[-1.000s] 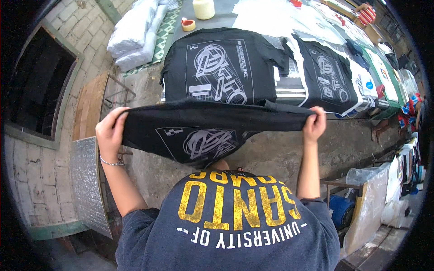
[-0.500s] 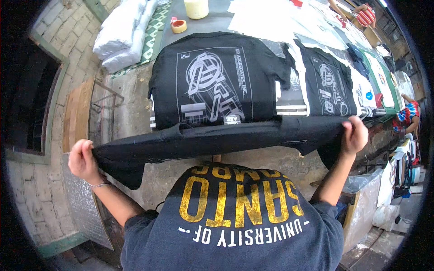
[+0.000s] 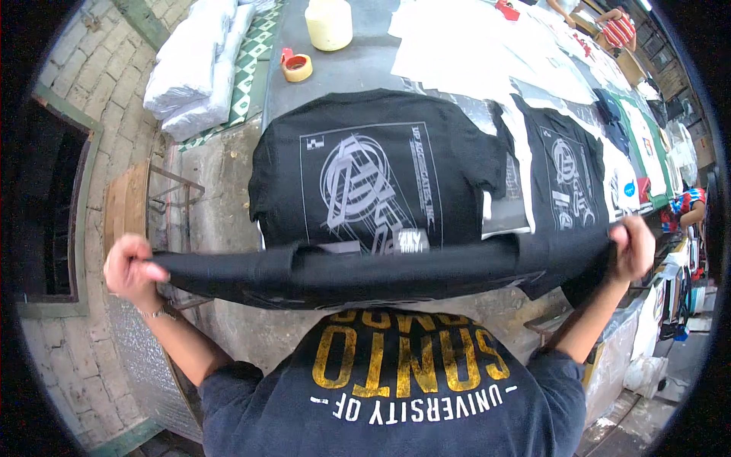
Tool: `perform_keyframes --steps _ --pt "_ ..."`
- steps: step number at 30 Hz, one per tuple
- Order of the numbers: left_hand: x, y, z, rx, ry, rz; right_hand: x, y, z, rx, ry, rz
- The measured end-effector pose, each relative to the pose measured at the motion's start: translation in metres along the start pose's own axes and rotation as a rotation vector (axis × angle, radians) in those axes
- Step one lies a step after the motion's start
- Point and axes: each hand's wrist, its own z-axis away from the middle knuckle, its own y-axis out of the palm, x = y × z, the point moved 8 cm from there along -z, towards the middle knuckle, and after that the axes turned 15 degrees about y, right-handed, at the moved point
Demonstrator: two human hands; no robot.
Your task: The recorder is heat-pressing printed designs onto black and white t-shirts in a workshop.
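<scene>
A black T-shirt (image 3: 411,270) is stretched sideways between my hands, in front of my chest. My left hand (image 3: 135,266) pinches its left end and my right hand (image 3: 633,247) grips its right end, both with fingers closed. The held shirt's upper edge is smeared by motion, and part of a print shows along its lower side. Just beyond it, another black T-shirt (image 3: 274,179) with a grey-white circular print lies spread on the table (image 3: 278,95). The held shirt covers that one's near edge. A similar printed black shirt (image 3: 544,145) lies to its right.
At the far side are a roll of tape (image 3: 298,68) and a pale yellow tub (image 3: 329,27). Wrapped white bundles (image 3: 183,68) sit at left, above a wooden bench (image 3: 128,202). White sheets (image 3: 457,53) cover the table's back. Another person's arm (image 3: 689,213) shows at far right.
My hands have spread farther apart and pulled the held shirt taut, lower in view and closer to my chest. The table and its contents now appear lower in the picture.
</scene>
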Motion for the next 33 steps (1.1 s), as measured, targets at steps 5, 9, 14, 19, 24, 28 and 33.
perform_keyframes --steps 5,9,14,19,24,28,33 --pt "0.137 0.174 -0.032 0.259 -0.153 0.168 -0.057 0.22 -0.078 0.358 0.261 0.021" --pt "0.245 0.321 0.012 0.382 -0.227 0.201 -0.091 0.414 -0.067 0.556 0.34 -0.031" --pt "0.292 0.433 0.097 0.451 -0.485 0.333 -0.13 0.543 0.014 0.743 0.674 -0.209" --pt "0.296 0.404 0.09 0.217 -0.523 0.404 -0.141 0.501 -0.003 0.473 0.595 -0.174" --pt "0.29 0.409 0.065 0.186 -0.447 0.341 -0.132 0.496 -0.014 0.354 0.501 -0.044" --pt "0.313 0.436 0.126 0.21 -0.595 0.359 -0.143 0.553 0.028 0.551 0.693 0.036" --pt "0.324 0.436 0.142 0.243 -0.622 0.467 -0.21 0.574 0.071 0.957 0.876 -0.157"
